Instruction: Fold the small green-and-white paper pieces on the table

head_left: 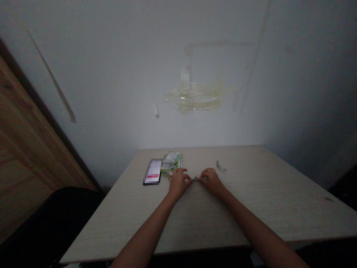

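Observation:
Between my two hands, low over the table, is a small, narrow, twisted strip (195,178), pale with some green; it looks like a rolled wrapper. My left hand (178,183) pinches its left end between thumb and finger, with the other fingers spread. My right hand (212,181) grips the right end, its fingers curled in. Just beyond my left hand lies a pile of flat green-and-white packets (171,160), partly covered by that hand. A second small twisted piece of wrapper (220,166) rests on the table beyond my right hand.
A phone (153,172) with a lit, blurred screen lies left of the packets. The pale wooden table (267,201) meets a grey wall (111,74) bearing old clear tape (192,97). At far left are a wooden door (33,149) and a dark object (55,219).

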{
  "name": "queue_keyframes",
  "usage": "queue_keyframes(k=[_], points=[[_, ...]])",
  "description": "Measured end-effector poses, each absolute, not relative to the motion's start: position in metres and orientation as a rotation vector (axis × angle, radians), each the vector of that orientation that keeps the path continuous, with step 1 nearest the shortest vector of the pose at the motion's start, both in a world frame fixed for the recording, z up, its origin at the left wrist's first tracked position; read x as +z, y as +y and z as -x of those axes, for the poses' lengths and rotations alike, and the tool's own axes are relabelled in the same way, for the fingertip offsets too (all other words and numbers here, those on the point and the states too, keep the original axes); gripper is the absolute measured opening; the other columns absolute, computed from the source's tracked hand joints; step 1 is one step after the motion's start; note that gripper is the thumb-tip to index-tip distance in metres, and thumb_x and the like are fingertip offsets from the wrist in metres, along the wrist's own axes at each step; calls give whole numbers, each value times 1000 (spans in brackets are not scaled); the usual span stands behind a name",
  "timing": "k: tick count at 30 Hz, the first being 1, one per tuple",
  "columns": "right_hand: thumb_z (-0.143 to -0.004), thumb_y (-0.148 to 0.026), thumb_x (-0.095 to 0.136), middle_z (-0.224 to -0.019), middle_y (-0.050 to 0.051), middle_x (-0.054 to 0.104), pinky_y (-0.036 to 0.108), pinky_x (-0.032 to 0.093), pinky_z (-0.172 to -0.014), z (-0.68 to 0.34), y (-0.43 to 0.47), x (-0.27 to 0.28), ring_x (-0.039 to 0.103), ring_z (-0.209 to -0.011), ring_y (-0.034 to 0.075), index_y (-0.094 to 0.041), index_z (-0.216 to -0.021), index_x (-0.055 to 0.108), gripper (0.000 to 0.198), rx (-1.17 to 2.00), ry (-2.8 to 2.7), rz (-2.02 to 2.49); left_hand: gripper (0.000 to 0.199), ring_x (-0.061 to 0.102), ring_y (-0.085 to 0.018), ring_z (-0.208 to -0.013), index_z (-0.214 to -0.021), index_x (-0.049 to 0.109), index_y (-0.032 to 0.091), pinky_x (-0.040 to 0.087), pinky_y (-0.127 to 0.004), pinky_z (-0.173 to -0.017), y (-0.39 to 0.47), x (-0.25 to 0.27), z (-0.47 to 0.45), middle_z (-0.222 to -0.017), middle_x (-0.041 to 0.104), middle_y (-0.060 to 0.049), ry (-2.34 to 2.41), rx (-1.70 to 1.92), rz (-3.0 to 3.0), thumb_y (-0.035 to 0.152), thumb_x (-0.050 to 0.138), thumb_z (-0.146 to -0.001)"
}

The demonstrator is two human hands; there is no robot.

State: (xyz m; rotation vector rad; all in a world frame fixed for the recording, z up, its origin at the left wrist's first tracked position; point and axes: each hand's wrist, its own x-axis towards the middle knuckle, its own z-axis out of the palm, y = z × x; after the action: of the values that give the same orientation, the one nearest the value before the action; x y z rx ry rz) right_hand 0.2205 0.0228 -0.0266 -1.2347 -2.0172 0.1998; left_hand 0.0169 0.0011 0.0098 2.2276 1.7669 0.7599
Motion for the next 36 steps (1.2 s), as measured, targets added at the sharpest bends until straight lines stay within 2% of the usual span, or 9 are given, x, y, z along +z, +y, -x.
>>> queue_keyframes(k=[11, 17, 28, 36], points=[[-89, -31, 62, -100, 12, 60, 41, 40, -92, -209, 23, -32, 48, -102, 26, -20, -87, 69, 13, -36, -2059, 1342, 17, 42, -31, -129, -77, 74, 25, 7, -73, -109, 4, 2, -23, -130, 59, -5, 1888, 806, -2230, 41, 67, -82], [-89, -32, 60, -102, 13, 60, 42, 41, -93, -207, 23, -32, 48, -102, 27, -19, -88, 68, 16, -111, -2077, 1367, 21, 39, -32, -130, -79, 75, 24, 8, -74, -109, 5, -2, -26, -133, 58, -7, 1939, 784, -2231, 43, 65, -83], [-87, -35, 63, -110, 16, 60, 40, 37, -98, -203, 24, -25, 46, -112, 29, -16, -83, 71, 22, 105, -2023, 1537, 22, 37, -31, -134, -79, 75, 23, 6, -73, -109, 6, -1, -28, -135, 56, -8, 1985, 744, -2228, 44, 67, -81], [-87, -38, 62, -111, 15, 62, 36, 33, -102, -200, 17, -13, 46, -113, 27, -14, -84, 74, 27, 93, -2036, 1618, 23, 34, -31, -137, -82, 75, 24, 3, -71, -112, 4, -1, -29, -138, 54, -8, 2013, 704, -2291, 45, 65, -83]])
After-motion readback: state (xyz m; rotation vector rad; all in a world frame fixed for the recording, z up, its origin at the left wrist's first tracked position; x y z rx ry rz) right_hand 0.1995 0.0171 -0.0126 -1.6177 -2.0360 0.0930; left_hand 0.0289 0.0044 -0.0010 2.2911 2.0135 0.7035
